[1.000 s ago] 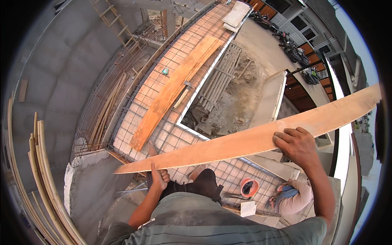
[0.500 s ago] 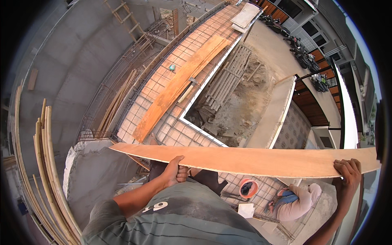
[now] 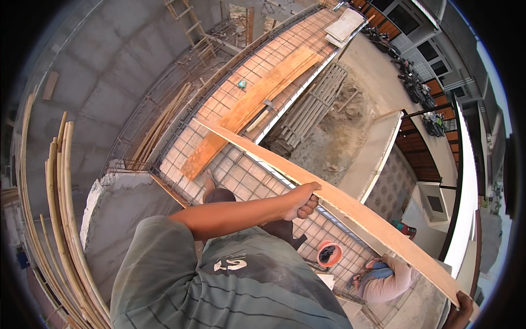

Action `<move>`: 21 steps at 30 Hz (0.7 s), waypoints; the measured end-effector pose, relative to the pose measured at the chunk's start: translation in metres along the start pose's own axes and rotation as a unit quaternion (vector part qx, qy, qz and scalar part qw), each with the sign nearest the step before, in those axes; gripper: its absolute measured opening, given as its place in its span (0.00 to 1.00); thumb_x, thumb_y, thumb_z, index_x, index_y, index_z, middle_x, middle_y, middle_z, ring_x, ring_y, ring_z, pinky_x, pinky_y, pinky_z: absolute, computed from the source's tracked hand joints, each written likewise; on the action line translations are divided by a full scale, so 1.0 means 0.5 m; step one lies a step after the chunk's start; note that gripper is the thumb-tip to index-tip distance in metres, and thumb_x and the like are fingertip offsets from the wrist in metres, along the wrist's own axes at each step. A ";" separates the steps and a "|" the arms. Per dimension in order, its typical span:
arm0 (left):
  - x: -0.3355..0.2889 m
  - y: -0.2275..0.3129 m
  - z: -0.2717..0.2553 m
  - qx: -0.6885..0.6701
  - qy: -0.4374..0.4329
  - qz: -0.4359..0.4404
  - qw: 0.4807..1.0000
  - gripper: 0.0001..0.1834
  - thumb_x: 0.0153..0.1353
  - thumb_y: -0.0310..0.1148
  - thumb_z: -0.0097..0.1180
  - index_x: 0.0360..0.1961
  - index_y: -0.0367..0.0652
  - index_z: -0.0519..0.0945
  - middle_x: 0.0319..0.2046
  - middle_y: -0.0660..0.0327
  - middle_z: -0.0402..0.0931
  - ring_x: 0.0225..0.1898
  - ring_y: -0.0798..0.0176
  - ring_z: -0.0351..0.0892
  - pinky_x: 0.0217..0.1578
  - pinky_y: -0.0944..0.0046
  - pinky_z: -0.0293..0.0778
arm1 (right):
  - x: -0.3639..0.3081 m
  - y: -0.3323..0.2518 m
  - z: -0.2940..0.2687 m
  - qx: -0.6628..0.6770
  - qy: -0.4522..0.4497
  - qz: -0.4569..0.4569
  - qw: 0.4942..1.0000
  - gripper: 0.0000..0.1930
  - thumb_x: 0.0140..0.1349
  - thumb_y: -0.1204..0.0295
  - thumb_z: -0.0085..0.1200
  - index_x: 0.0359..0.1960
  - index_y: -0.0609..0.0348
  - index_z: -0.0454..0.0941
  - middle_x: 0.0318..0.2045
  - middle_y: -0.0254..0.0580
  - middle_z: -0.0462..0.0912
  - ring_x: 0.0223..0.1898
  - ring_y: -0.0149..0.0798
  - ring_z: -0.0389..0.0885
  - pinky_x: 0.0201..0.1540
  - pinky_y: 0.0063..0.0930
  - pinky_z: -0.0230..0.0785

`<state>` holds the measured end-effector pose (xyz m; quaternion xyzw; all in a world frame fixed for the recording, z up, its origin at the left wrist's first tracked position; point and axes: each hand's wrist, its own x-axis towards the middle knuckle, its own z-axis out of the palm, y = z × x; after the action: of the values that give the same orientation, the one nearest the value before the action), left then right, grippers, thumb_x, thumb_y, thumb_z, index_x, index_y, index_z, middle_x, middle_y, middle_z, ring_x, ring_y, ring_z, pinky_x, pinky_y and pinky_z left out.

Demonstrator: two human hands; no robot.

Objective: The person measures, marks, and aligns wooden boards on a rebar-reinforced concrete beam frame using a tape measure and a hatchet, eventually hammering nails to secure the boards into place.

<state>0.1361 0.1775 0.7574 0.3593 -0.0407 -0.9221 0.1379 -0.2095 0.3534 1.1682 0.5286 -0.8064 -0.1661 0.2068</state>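
A long, narrow plywood strip point(image 3: 364, 215) runs slantwise in front of me, from over the rebar mesh at the upper left to the lower right. My left hand point(image 3: 302, 201) is closed around its near edge at about mid-length. At the strip's lower right end, my right hand point(image 3: 460, 311) grips it; part of that hand is cut off by the dark rim. The far end overlaps loose plywood boards point(image 3: 268, 82) lying on the mesh. Beside those boards rests a hammer point(image 3: 267, 104) with a pale wooden handle.
Rebar mesh point(image 3: 235, 178) covers the formwork underfoot, beside an open dirt pit with a wooden pallet point(image 3: 309, 112). An orange bucket point(image 3: 339, 255) stands near a crouching person point(image 3: 392, 282) below the strip. Bamboo poles point(image 3: 68, 208) lean at left, beside a rough concrete wall point(image 3: 129, 203).
The strip has swung from nearly level to a steep slant, its left end going farther away and its right end nearer. My left hand moved right; my right hand moved down.
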 end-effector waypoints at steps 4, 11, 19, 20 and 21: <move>0.040 0.044 -0.038 0.062 -0.025 -0.057 0.996 0.22 0.69 0.50 0.41 0.18 0.57 0.57 0.15 0.75 0.48 0.13 0.76 0.42 0.14 0.69 0.37 | -0.103 -0.099 -0.057 -0.005 -0.081 0.110 0.991 0.13 0.56 0.69 0.68 0.42 0.61 0.89 0.44 0.51 0.88 0.40 0.48 0.87 0.46 0.38 0.78; 0.013 0.148 -0.111 0.170 -0.068 -0.113 0.977 0.18 0.66 0.50 0.42 0.21 0.55 0.60 0.15 0.74 0.50 0.14 0.75 0.45 0.14 0.70 0.41 | -0.264 -0.301 -0.191 0.023 -0.130 0.267 0.955 0.14 0.57 0.70 0.67 0.43 0.63 0.88 0.40 0.52 0.88 0.39 0.49 0.85 0.46 0.40 0.76; 0.005 0.252 -0.133 0.244 -0.101 -0.161 0.951 0.17 0.68 0.46 0.42 0.22 0.54 0.62 0.15 0.76 0.50 0.13 0.76 0.45 0.13 0.69 0.39 | -0.361 -0.428 -0.206 0.061 -0.269 0.407 0.871 0.16 0.54 0.72 0.69 0.44 0.65 0.86 0.47 0.52 0.86 0.46 0.49 0.83 0.54 0.40 0.74; 0.014 0.260 -0.140 0.257 -0.096 -0.163 0.948 0.17 0.68 0.46 0.42 0.22 0.54 0.62 0.15 0.76 0.50 0.13 0.76 0.45 0.13 0.70 0.39 | -0.377 -0.429 -0.185 0.066 -0.276 0.396 0.873 0.16 0.54 0.71 0.69 0.44 0.65 0.86 0.48 0.53 0.86 0.47 0.49 0.82 0.55 0.40 0.73; 0.021 0.265 -0.149 0.269 -0.090 -0.167 0.944 0.17 0.68 0.46 0.42 0.22 0.54 0.62 0.15 0.76 0.49 0.13 0.77 0.45 0.13 0.70 0.40 | -0.399 -0.424 -0.159 0.071 -0.284 0.383 0.876 0.16 0.54 0.71 0.69 0.44 0.65 0.86 0.48 0.53 0.86 0.49 0.50 0.82 0.57 0.41 0.73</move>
<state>0.2085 0.0492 0.7186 0.3004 -0.2387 -0.9151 -0.1241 0.0681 0.4513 1.1018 0.1217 -0.9795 -0.1590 -0.0220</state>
